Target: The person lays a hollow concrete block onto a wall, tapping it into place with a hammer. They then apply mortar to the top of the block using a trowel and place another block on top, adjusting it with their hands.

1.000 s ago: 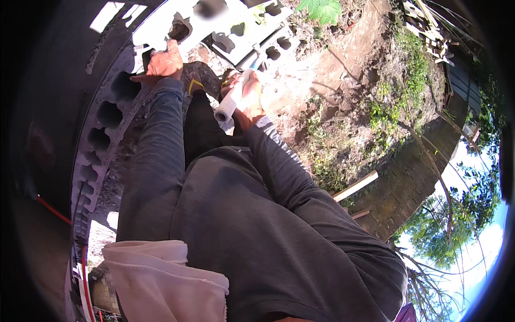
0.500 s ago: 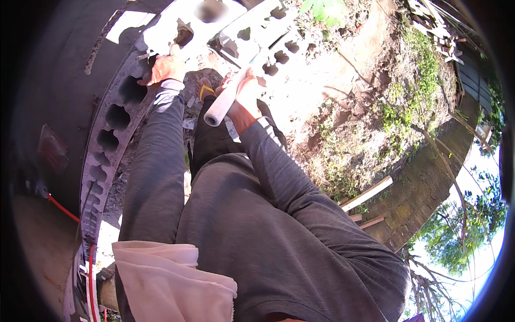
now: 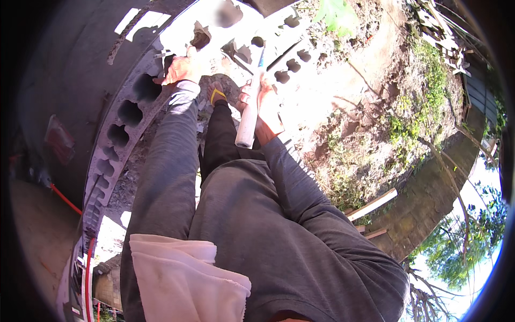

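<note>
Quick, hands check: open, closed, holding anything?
Left hand: on the blocks; open or closed, cannot tell.
Right hand: closed, holding the white tube.

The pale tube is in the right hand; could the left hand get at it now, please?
Probably yes: the left hand is near, at the blocks, nothing appears to block it, and the tube sticks out past the right hand.

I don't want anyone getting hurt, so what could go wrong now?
The right hand might lose the tube, perhaps dropping it near the foot in its yellow-strapped sandal. The bare left hand could get scraped, since it's on the blocks, beside a dark hole.
</note>
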The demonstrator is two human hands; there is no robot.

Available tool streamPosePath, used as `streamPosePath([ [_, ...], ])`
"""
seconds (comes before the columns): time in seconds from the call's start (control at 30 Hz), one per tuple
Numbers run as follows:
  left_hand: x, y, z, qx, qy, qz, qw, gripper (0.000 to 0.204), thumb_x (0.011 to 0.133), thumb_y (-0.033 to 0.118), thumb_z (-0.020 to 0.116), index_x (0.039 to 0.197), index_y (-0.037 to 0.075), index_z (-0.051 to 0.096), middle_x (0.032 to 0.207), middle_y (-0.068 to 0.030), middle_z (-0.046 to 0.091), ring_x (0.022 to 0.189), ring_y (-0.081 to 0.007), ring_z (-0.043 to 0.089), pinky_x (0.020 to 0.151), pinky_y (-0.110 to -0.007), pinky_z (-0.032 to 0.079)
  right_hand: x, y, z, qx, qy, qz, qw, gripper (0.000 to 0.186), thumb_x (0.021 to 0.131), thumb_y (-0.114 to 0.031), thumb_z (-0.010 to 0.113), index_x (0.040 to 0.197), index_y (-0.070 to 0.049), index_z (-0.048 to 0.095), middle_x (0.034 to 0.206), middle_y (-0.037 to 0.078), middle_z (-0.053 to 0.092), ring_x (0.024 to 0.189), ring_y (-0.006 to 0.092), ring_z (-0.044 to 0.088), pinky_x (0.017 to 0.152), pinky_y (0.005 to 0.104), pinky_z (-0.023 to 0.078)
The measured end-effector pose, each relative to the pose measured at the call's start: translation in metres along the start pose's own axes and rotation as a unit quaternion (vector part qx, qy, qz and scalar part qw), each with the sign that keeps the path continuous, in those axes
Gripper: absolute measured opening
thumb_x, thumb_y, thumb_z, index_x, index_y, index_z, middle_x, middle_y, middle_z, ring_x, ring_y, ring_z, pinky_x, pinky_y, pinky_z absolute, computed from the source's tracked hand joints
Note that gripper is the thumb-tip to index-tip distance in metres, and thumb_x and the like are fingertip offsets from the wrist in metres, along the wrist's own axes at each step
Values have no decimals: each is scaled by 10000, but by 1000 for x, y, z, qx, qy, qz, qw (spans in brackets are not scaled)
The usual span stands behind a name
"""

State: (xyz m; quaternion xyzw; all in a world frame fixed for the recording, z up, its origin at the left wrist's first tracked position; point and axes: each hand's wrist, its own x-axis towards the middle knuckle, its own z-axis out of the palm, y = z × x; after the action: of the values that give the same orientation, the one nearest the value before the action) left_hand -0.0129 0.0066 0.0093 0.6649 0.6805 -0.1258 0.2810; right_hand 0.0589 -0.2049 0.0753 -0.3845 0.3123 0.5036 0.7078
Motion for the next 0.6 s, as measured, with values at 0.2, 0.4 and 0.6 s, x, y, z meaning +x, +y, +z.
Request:
streamPosePath([
  [0.2, 36, -23, 32, -17, 24, -14, 999, 806, 835, 756, 471, 1145, 60, 733, 1169, -215, 729, 1177, -450, 641, 1086, -768, 165, 47, 20, 18, 276, 173, -34, 945, 442, 1062, -516, 379, 990, -97, 502, 750, 38, 536, 614, 167, 544, 528, 322, 467],
  [0.4, 16, 3, 14, 39, 32, 87, 995, 714, 1023, 605, 360, 1041, 0, 739, 1074, -219, 737, 1023, -432, 698, 914, -532, 510, 41, 14, 15, 153, 67, 18, 986, 410, 1069, -506, 380, 1039, -112, 490, 757, 36, 533, 601, 171, 542, 508, 318, 459],
  [0.6, 14, -3, 31, -28, 29, 30, 999, 824, 951, 734, 379, 1009, 7, 763, 1086, -243, 733, 1092, -419, 685, 989, -618, 429, 39, 5, -12, 36, 14, 9, 999, 387, 1074, -504, 384, 1089, -128, 474, 765, 34, 527, 591, 175, 540, 490, 313, 450],
])
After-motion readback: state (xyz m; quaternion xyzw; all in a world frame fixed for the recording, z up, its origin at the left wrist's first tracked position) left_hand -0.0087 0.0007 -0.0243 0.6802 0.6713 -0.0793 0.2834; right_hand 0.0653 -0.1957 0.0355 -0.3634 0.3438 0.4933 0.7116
